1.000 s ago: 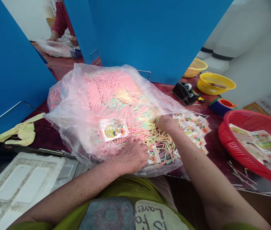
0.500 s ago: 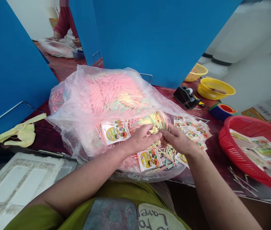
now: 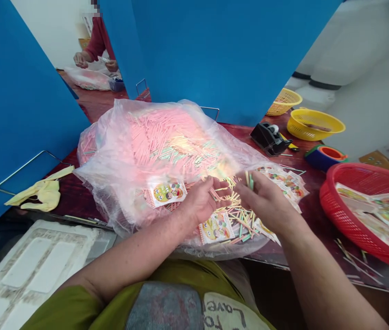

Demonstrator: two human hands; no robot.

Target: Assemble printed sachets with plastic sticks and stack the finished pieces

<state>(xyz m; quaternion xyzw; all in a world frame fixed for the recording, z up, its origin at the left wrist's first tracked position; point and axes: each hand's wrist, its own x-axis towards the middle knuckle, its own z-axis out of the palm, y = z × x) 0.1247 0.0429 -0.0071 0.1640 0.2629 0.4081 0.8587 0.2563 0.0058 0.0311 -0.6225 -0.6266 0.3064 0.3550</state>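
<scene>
My left hand (image 3: pixel 204 201) is turned palm up over the front of a large clear plastic bag (image 3: pixel 103 169), its fingers curled around a few thin pastel sticks (image 3: pixel 213 194). Close by on the right, my right hand (image 3: pixel 266 197) pinches several short yellow and green sticks, which stick up from its fingertips. A heap of pink, yellow and green sticks (image 3: pixel 156 133) fills the bag. One printed cartoon packet (image 3: pixel 167 192) lies left of my left hand, and another packet (image 3: pixel 216 228) lies just below it. More printed packets (image 3: pixel 282 178) are spread beyond my right hand.
A red basket (image 3: pixel 328 197) with packets stands right. Behind it are a tape roll (image 3: pixel 327 156), a black tape dispenser (image 3: pixel 268 137) and a yellow basket (image 3: pixel 314 130). A yellow cloth-like piece (image 3: pixel 45 195) lies left. Blue panels (image 3: pixel 215 55) rise behind; a co-worker's hands (image 3: pixel 82 59) show through a gap.
My hands have moved apart from where they met over the sticks. My right hand now raises several sticks, and a few sticks show in my left hand. The view has shifted slightly.
</scene>
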